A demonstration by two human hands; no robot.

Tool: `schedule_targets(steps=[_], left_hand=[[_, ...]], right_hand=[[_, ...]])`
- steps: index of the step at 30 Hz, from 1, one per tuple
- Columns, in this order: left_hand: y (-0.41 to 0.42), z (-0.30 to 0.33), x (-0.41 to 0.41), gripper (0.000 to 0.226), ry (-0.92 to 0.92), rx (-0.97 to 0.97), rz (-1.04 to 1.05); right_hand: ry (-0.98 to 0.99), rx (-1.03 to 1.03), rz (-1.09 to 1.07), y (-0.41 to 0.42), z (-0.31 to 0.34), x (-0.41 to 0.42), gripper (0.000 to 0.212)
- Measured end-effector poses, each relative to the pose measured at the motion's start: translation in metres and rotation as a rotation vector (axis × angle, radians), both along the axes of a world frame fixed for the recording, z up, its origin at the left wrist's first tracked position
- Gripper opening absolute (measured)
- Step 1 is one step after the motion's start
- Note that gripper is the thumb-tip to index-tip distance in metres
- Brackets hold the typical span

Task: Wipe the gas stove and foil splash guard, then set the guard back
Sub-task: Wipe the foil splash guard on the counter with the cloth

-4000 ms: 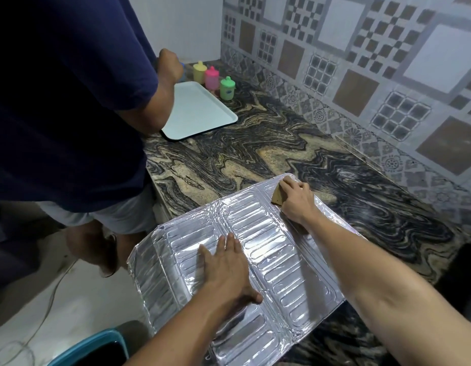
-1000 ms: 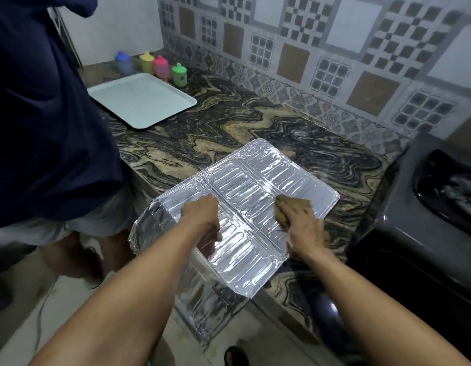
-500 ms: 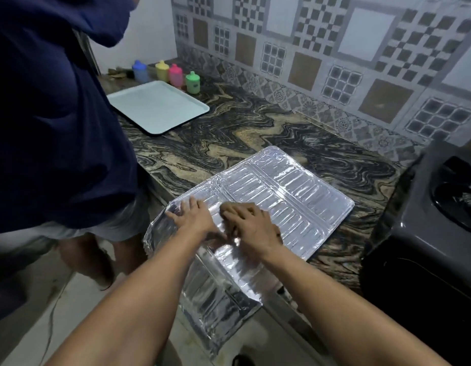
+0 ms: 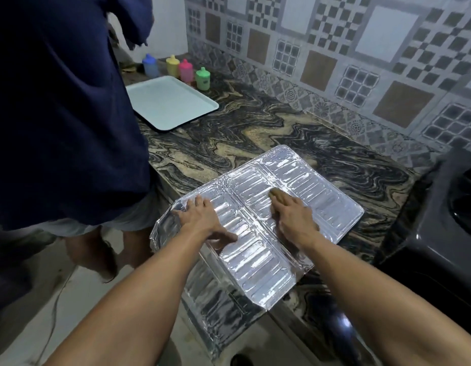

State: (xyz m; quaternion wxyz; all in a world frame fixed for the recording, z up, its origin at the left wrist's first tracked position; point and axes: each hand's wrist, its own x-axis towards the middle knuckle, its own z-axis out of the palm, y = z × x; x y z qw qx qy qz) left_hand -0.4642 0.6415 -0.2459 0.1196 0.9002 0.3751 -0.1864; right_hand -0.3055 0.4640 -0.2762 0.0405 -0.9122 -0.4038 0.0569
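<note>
The ribbed foil splash guard lies flat on the marbled counter, with one panel folded down over the counter's front edge. My left hand rests flat on the guard's left panel, fingers spread. My right hand presses a brown cloth onto the middle panel; only the cloth's far tip shows past my fingertips. The black gas stove stands at the right edge of the view, apart from the guard.
Another person in a dark blue shirt stands close on the left at the counter. A pale tray and several coloured bottles sit at the far end. A tiled wall runs behind.
My right hand with the cloth has slid from beside my left hand out to the right and further up the guard. My left hand has stayed on the left panel.
</note>
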Motion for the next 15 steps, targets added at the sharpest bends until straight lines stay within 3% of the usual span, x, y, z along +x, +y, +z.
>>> schedule_targets(steps=[3, 7, 11, 13, 15], left_hand=[[0.007, 0.004, 0.003, 0.092, -0.067, 0.085, 0.002], [0.01, 0.014, 0.008, 0.079, -0.076, 0.1, 0.029], [0.006, 0.016, 0.012, 0.07, -0.112, 0.055, 0.03], [0.007, 0.015, 0.011, 0.069, -0.117, 0.038, 0.033], [0.006, 0.013, 0.009, 0.082, -0.111, 0.028, 0.041]], right_hand=[[0.046, 0.06, -0.219, -0.036, 0.009, 0.016, 0.049], [0.052, 0.13, -0.422, -0.062, 0.034, -0.005, 0.049], [0.034, 0.267, -0.115, -0.034, 0.057, -0.042, 0.049], [0.03, 0.216, 0.073, -0.004, 0.054, -0.056, 0.051], [0.055, 0.13, 0.18, 0.023, 0.048, -0.067, 0.055]])
